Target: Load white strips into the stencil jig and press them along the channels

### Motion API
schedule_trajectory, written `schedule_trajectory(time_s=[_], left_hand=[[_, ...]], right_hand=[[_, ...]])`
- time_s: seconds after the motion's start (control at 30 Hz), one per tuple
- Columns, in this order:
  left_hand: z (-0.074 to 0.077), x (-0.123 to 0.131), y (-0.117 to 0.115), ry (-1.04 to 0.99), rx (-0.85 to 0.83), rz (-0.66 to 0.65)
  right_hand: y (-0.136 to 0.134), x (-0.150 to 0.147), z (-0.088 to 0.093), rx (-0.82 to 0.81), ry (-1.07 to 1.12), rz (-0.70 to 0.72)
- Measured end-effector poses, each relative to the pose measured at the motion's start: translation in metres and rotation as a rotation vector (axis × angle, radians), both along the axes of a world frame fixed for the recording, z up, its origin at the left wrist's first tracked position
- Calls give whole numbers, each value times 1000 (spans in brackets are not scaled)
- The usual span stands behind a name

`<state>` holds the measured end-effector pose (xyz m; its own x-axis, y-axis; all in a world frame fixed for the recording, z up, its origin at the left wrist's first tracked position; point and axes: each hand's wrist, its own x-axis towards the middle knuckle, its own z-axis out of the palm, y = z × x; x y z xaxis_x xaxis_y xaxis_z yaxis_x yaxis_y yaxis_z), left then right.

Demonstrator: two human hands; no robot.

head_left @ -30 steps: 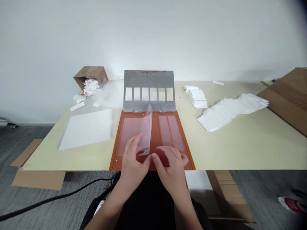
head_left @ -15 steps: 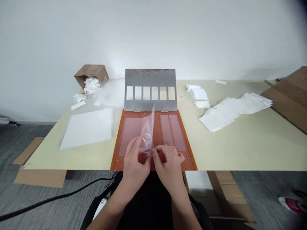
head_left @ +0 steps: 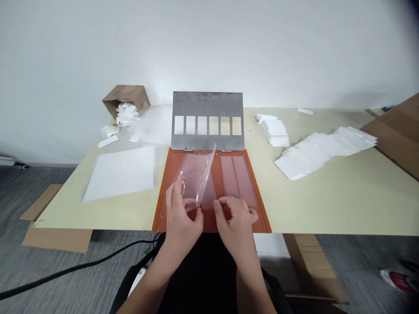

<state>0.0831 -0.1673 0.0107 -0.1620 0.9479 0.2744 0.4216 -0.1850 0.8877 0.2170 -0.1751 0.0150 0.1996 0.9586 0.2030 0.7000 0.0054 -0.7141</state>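
An orange jig plate (head_left: 255, 192) lies at the table's near edge, with a grey metal stencil lid (head_left: 208, 104) hinged open and standing at its far side. My left hand (head_left: 180, 218) pinches a clear film strip (head_left: 196, 176) by its lower end and holds it curled up above the plate's left half. My right hand (head_left: 235, 218) hovers over the plate's near middle with thumb and forefinger pinched on a small edge I cannot make out. Two pale strips (head_left: 235, 176) lie in the plate's right slots.
A large white sheet (head_left: 121, 172) lies left of the plate. A tipped cardboard box (head_left: 126, 97) spilling white slips sits at the back left. White card stacks (head_left: 273, 131) and a spread of clear packets (head_left: 324, 148) lie to the right. A brown carton (head_left: 397, 135) is at the far right.
The clear film has risen off the plate's left half and swung left in my left hand. My right hand has drawn slightly right and pinched shut.
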Motion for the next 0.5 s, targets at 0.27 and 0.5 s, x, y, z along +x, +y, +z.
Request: schedule_trajectory(time_s=[0.27, 0.5], left_hand=[[4, -5, 4, -142, -96, 40], [3, -7, 5, -207, -129, 62]], right_hand=[[3, 6, -4, -31, -47, -45], [1, 6, -7, -104, -112, -98]])
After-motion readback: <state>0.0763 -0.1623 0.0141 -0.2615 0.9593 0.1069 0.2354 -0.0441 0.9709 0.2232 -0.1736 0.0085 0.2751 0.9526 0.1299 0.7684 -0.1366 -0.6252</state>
